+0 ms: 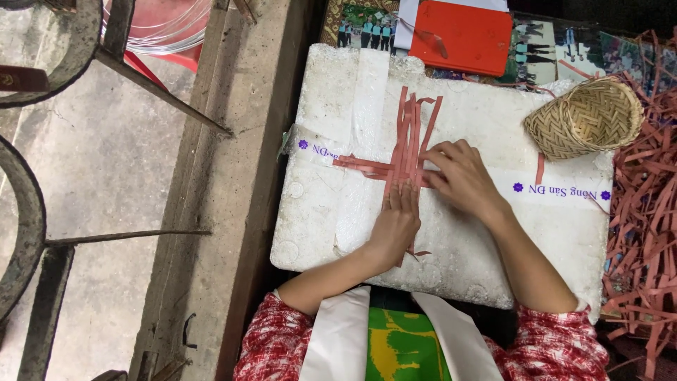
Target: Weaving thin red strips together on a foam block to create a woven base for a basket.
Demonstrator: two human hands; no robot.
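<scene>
Several reddish-brown flat strips (409,134) lie crossed on a white foam box lid (486,113), some running lengthwise, others across. My left hand (396,222) lies flat on the lower ends of the lengthwise strips, fingers together, pressing them down. My right hand (458,173) rests at the crossing point, its fingertips pinching and working a crosswise strip. A small woven basket (585,116) lies on its side at the lid's far right corner.
A big heap of loose reddish strips (645,212) fills the right edge. A red flat cover (462,35) and printed pictures lie beyond the box. A concrete ledge (226,176) and metal bars (106,49) stand to the left.
</scene>
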